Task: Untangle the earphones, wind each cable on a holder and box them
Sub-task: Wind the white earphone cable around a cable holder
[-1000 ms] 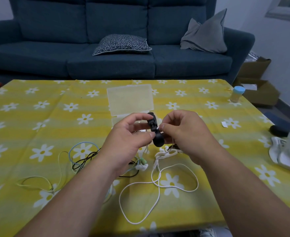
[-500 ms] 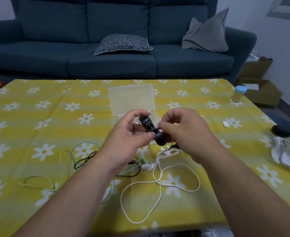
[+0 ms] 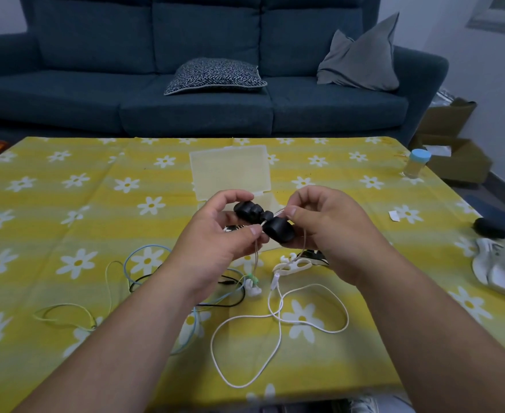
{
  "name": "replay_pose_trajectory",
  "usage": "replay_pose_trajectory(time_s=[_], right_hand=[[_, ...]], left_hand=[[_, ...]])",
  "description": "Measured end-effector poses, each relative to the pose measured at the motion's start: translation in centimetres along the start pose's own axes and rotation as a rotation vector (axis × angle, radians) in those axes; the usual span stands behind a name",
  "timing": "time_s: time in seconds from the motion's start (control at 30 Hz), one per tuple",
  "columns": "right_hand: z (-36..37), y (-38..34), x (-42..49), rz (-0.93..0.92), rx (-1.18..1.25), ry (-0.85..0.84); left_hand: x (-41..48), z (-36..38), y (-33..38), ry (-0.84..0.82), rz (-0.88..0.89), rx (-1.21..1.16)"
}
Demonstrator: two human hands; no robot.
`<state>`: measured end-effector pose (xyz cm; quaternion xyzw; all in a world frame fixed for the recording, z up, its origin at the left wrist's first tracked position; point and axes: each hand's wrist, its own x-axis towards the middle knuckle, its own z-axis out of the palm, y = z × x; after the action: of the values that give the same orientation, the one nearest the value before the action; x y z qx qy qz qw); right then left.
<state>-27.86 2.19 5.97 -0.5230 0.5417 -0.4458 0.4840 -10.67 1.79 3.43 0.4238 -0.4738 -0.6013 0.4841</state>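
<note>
Since a second ago the black holder (image 3: 276, 231) has swung from nearly upright to a slant. Its long axis now runs from the far-left end, up under the left hand's (image 3: 215, 242) fingers (image 3: 230, 196), down to the near-right end against the right hand (image 3: 334, 231). It is held in the air between the two hands, above the desk (image 3: 66, 210).

The left fingers are curled round the holder's far end, with the thumb laid across near its narrow waist. The right thumb and forefinger are closed narrow, pinching a thin pale cable (image 3: 256, 257) just beside the waist, while the other right fingers cup the near lobe from below. The pale cable crosses the waist and hangs down past the left thumb toward the desk.

Below the right fingers, a white holder (image 3: 294, 265) lies flat on the desk, and a white cable (image 3: 279, 335) loops from it toward the near edge. Below the left fingers lie a pair of green and white earbuds (image 3: 252, 289). To the left of them a blue cable (image 3: 147, 247), a black cable (image 3: 138, 278) and a yellow-green cable (image 3: 66, 307) lie loosely overlapped.

Beyond the fingers a clear box (image 3: 230, 174) sits with its lid open and laid back. Far to the right of the right hand a small bottle (image 3: 417, 165) with a blue cap stands upright near the desk's corner. A dark blue sofa (image 3: 185, 108) runs behind the desk.
</note>
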Motion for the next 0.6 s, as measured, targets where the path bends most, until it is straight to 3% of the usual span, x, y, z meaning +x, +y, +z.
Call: replay_pose_trajectory(time_s=[0.33, 0.6], right_hand=[[0.06, -0.37, -0.42, 0.013, -0.050, -0.082], [0.12, -0.23, -0.40, 0.009, -0.058, -0.068]], left_hand=[[0.34, 0.08, -0.34, 0.097, 0.004, 0.015], [0.07, 0.24, -0.38, 0.050, 0.138, 0.238]])
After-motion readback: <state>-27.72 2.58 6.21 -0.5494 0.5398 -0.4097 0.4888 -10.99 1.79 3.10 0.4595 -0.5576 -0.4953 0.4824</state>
